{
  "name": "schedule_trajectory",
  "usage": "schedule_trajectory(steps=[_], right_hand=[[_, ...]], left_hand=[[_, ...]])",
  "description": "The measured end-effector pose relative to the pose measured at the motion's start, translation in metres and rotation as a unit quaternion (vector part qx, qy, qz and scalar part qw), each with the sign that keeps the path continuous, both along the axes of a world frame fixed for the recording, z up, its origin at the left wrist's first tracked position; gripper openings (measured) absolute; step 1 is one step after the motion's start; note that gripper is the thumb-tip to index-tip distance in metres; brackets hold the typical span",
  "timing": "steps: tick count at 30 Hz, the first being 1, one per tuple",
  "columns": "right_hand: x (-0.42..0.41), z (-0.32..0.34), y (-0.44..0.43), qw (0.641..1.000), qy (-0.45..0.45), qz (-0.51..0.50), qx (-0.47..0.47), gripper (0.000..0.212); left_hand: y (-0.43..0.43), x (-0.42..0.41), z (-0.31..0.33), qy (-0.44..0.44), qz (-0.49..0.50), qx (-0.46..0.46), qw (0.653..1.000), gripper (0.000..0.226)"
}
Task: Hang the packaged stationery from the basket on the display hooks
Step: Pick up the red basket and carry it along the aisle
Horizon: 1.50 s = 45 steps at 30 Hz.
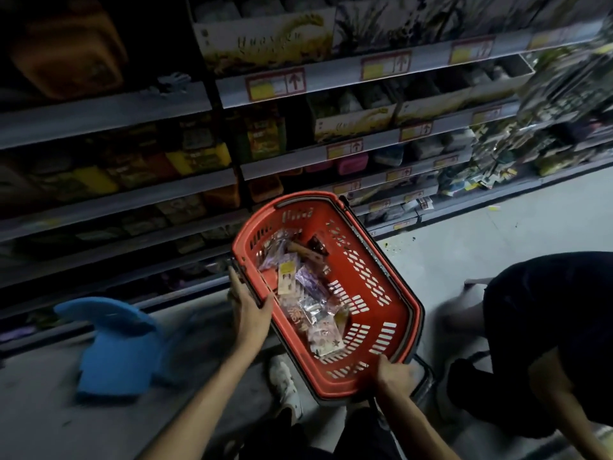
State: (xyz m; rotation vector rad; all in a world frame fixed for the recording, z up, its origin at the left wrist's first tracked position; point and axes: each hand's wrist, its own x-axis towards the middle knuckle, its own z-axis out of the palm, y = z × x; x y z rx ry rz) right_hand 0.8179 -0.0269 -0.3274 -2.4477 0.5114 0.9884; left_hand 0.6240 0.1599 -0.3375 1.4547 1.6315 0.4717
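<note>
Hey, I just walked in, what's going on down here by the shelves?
A person is holding a red shopping basket with both hands in a dim store aisle: the left hand grips its left rim, the right hand its near end. Small packaged stationery packs lie loose inside; none is picked out yet. A blue stool is on the floor to the left, and another person in dark clothes crouches on the right.

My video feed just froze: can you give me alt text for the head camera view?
Both hands grip a red shopping basket holding packaged stationery: left hand on its left rim, right hand on its near end. Dim store shelves stand behind, a blue plastic object lies on the floor at left, and another person crouches at right.
</note>
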Motion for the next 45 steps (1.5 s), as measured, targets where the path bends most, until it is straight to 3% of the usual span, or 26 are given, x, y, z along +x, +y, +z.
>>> schedule_trajectory(steps=[2, 6, 16, 18, 23, 30, 33, 36, 38, 40, 42, 45], right_hand=[[-0.005, 0.004, 0.004, 1.0, -0.007, -0.001, 0.001, 0.057], [-0.013, 0.013, 0.01, 0.999, 0.005, -0.016, 0.035, 0.057], [-0.01, -0.007, 0.049, 0.976, 0.089, -0.03, 0.197, 0.087], [0.001, -0.04, 0.061, 0.967, 0.101, -0.031, 0.23, 0.08], [0.007, -0.027, 0.069, 0.969, 0.106, -0.018, 0.221, 0.074], [0.034, 0.014, 0.05, 0.944, 0.19, 0.076, 0.26, 0.033], [0.056, 0.043, 0.035, 0.939, 0.139, 0.169, 0.266, 0.011], [0.084, 0.057, 0.031, 0.92, -0.055, 0.271, 0.278, 0.011], [0.096, 0.065, 0.044, 0.89, -0.162, 0.33, 0.27, 0.021], [0.109, 0.061, 0.065, 0.868, -0.191, 0.39, 0.242, 0.048], [0.119, 0.051, 0.082, 0.86, -0.144, 0.441, 0.211, 0.073], [0.118, 0.026, 0.085, 0.861, -0.056, 0.445, 0.24, 0.08]], left_hand=[[-0.017, 0.005, -0.009, -0.09, 0.029, -0.106, 0.99, 0.108], [-0.055, 0.01, -0.031, -0.087, 0.085, -0.219, 0.968, 0.095], [-0.077, 0.006, -0.009, -0.167, 0.177, -0.143, 0.959, 0.091], [-0.09, 0.011, -0.009, -0.173, 0.169, -0.138, 0.96, 0.092], [-0.107, 0.032, 0.003, -0.231, 0.214, -0.171, 0.934, 0.091], [-0.114, 0.051, 0.003, -0.239, 0.257, -0.141, 0.926, 0.087], [-0.115, 0.046, -0.001, -0.236, 0.25, -0.126, 0.931, 0.087], [-0.116, 0.045, -0.005, -0.239, 0.252, -0.118, 0.93, 0.087], [-0.117, 0.05, -0.006, -0.235, 0.273, -0.108, 0.927, 0.085], [-0.119, 0.052, -0.009, -0.233, 0.295, -0.101, 0.921, 0.084], [-0.117, 0.054, -0.011, -0.236, 0.301, -0.101, 0.918, 0.083], [-0.115, 0.052, -0.021, -0.232, 0.293, -0.101, 0.922, 0.08]])
